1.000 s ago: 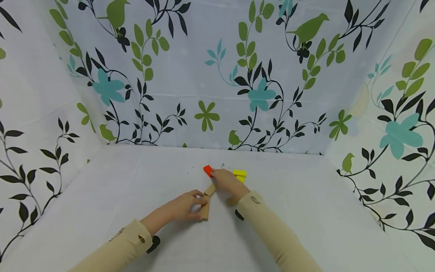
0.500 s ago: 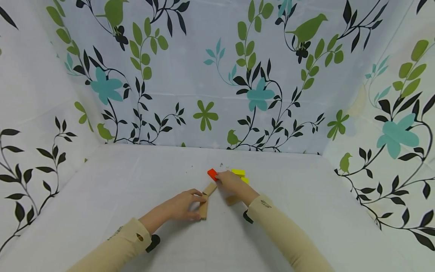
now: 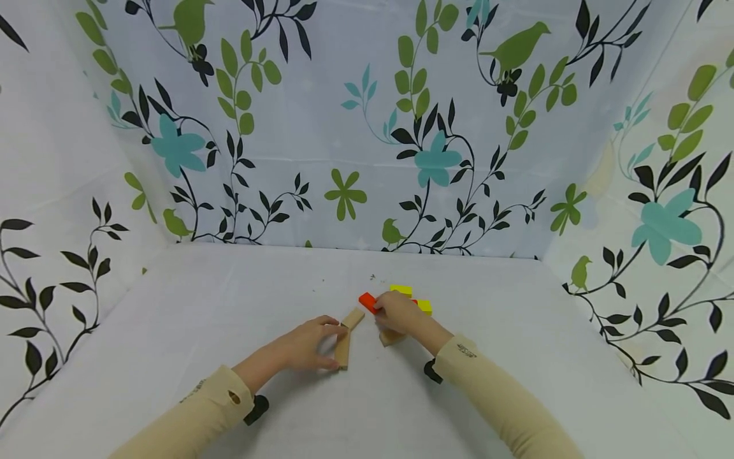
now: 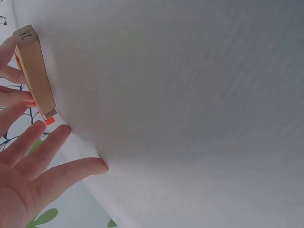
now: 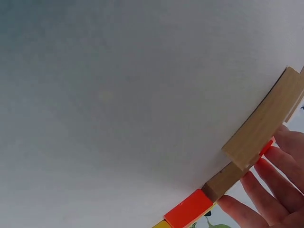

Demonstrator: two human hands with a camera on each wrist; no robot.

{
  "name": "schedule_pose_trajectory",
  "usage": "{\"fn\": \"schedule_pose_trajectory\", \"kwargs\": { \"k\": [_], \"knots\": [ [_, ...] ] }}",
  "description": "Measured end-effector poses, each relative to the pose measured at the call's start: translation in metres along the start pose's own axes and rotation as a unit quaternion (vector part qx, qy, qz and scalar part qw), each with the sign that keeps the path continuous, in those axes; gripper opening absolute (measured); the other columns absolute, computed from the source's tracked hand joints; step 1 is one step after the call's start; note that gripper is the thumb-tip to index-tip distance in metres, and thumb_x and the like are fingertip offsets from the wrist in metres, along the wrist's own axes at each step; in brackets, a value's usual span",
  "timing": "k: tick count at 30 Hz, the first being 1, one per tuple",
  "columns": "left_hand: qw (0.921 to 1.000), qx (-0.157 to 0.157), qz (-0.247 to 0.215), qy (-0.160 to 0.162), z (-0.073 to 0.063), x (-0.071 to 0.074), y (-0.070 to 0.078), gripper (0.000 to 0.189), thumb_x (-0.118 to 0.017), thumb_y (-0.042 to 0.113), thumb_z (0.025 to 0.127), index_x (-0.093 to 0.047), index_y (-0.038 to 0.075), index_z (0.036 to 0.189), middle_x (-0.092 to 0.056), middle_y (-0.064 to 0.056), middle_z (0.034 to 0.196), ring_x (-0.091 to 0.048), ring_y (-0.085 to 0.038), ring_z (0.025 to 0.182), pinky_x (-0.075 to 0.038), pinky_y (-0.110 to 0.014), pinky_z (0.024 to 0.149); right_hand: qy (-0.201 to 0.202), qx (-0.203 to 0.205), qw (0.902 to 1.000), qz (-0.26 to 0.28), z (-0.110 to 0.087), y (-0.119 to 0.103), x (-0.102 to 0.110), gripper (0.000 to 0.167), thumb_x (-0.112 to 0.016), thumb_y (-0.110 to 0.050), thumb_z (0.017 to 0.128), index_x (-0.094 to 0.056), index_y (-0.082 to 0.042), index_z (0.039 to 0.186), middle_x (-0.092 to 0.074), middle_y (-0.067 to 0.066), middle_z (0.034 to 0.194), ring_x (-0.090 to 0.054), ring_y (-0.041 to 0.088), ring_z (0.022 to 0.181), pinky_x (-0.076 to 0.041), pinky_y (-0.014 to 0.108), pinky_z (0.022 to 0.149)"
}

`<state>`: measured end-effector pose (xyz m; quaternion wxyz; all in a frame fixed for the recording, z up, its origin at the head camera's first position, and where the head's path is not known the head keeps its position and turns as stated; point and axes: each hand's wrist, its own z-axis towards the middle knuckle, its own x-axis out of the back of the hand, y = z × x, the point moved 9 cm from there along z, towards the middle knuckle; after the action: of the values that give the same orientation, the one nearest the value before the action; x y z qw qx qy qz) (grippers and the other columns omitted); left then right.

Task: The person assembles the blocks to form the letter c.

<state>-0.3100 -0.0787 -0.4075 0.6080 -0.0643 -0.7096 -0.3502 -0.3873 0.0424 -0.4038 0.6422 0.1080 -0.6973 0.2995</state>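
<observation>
My left hand [image 3: 312,345] lies beside a long wooden block [image 3: 342,352], thumb at its near end and a fingertip at its far end. The left wrist view shows this block [image 4: 38,71] with "28" written on its end and the other fingers spread straight. From its far end a second wooden block [image 3: 353,317] slants up to the right. My right hand [image 3: 398,313] pinches a red block [image 3: 367,302]. Under that hand, partly hidden, lies another wooden block [image 3: 392,336]; the right wrist view shows a wooden block [image 5: 261,118] in front of the fingers.
Beyond the right hand are two yellow blocks, one at the back [image 3: 401,291] and one to the right [image 3: 424,307]. Low in the right wrist view, another red block [image 5: 190,209] adjoins a wooden block [image 5: 223,180]. A leaf-and-bird patterned cloth [image 3: 344,115] rises behind the white surface [image 3: 258,287].
My right hand has moved right and slightly nearer with the red block, away from the slanting wooden block. The right-hand yellow block has shifted right. My left hand stays put.
</observation>
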Motion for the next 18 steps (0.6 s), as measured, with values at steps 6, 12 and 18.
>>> {"fn": "schedule_pose_trajectory", "kwargs": {
  "k": [6, 12, 18],
  "knots": [
    [0.9996, 0.028, 0.004, -0.002, 0.004, 0.002, -0.003, 0.056, -0.069, 0.035, 0.081, -0.053, 0.006, 0.127, -0.045, -0.013, 0.131, -0.042, -0.031, 0.121, -0.035, -0.045, 0.098, 0.009, -0.012, 0.9996, 0.022, -0.002, 0.008, 0.0, 0.019, -0.069, -0.011, 0.082, -0.07, -0.001, 0.098, -0.065, 0.008, 0.099, -0.057, 0.019, 0.088, -0.048, 0.032, 0.085],
    [0.9976, 0.045, 0.051, 0.01, 0.013, 0.006, -0.005, 0.046, -0.061, 0.029, 0.088, -0.054, 0.004, 0.126, -0.047, -0.011, 0.131, -0.048, -0.029, 0.117, -0.039, -0.043, 0.096, 0.016, -0.042, 0.9987, 0.026, -0.004, 0.013, 0.003, 0.009, -0.071, -0.015, 0.08, -0.072, -0.006, 0.081, -0.062, 0.0, 0.076, -0.051, 0.013, 0.067, -0.048, 0.023, 0.067],
    [0.9973, 0.039, 0.062, -0.001, 0.022, 0.008, -0.002, 0.04, -0.061, 0.021, 0.088, -0.055, 0.004, 0.124, -0.046, -0.012, 0.132, -0.048, -0.028, 0.117, -0.039, -0.042, 0.096, 0.028, -0.024, 0.9993, 0.005, -0.007, 0.01, 0.009, 0.007, -0.074, -0.012, 0.077, -0.071, -0.005, 0.074, -0.06, -0.001, 0.067, -0.049, 0.012, 0.063, -0.046, 0.021, 0.061]
  ]
}}
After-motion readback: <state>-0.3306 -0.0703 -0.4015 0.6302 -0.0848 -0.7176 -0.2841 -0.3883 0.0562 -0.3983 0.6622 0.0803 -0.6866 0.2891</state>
